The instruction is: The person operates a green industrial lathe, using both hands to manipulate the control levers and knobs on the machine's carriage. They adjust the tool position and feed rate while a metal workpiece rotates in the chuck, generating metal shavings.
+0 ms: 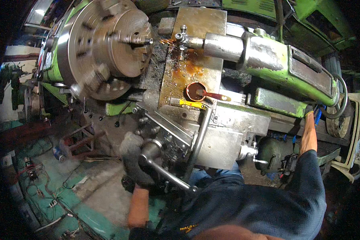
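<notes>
As the head view is showing, the chuck [92, 52] is apparently spinning, its outline blurring, and a slim workpiece [147, 41] is projecting from its centre. Opposite, the drill bit [167, 41] is pointing at this workpiece, apart from it, while the tailstock [284, 60] is carrying it in line. The left hand [132, 154], blurred and seemingly grey-gloved, is lying beside the lever hub [151, 151]; whether its fingers are gripping anything cannot be told. The right hand [309, 113] is reaching in near the handwheel [341, 100]; its fingers are hiding from view, their state uncertain. A red cup [196, 92] is resting on the oily plate [200, 24]. Judging from this alignment, the person is probably preparing a drilling pass; the next move would be calling for a steady, centred feed.
</notes>
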`<state>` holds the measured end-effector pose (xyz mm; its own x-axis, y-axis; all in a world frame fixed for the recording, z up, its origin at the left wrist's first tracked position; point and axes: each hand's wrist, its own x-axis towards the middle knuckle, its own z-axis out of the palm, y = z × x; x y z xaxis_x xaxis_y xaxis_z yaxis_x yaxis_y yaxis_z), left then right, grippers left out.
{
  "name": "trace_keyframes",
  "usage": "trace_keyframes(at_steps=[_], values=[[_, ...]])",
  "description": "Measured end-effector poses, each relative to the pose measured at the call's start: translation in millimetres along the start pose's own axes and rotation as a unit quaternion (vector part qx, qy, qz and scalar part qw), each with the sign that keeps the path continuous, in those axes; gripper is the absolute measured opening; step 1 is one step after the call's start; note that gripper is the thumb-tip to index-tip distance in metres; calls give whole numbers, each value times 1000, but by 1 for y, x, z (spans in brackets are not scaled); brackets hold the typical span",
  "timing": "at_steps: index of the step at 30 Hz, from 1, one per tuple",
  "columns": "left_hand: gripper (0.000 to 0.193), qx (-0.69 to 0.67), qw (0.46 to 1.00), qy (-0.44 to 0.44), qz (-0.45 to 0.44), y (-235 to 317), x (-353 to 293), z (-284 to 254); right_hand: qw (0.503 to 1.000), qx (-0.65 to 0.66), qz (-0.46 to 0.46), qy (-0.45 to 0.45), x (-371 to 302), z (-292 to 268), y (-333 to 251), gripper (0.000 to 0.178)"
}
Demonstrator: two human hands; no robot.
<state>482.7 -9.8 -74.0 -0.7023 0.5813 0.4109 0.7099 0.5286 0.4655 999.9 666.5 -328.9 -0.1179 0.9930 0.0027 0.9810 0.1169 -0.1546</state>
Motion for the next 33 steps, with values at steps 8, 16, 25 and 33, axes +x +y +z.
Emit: trace_keyframes(at_steps=[8, 16, 25, 33], values=[[44, -47, 999, -17, -23, -16, -19, 16, 999, -17, 45, -6, -37, -22, 4, 31], [45, -69, 996, -36, -35, -21, -32, 9, 997, -27, 69, -12, -53, -31, 0, 33], [46, -86, 995, -40, -32, -25, -36, 11, 996, -23, 87, -12, -68, -32, -12, 36], [48, -96, 994, -44, -24, -24, -41, 13, 995, -19, 94, -14, -69, -34, -22, 39]])
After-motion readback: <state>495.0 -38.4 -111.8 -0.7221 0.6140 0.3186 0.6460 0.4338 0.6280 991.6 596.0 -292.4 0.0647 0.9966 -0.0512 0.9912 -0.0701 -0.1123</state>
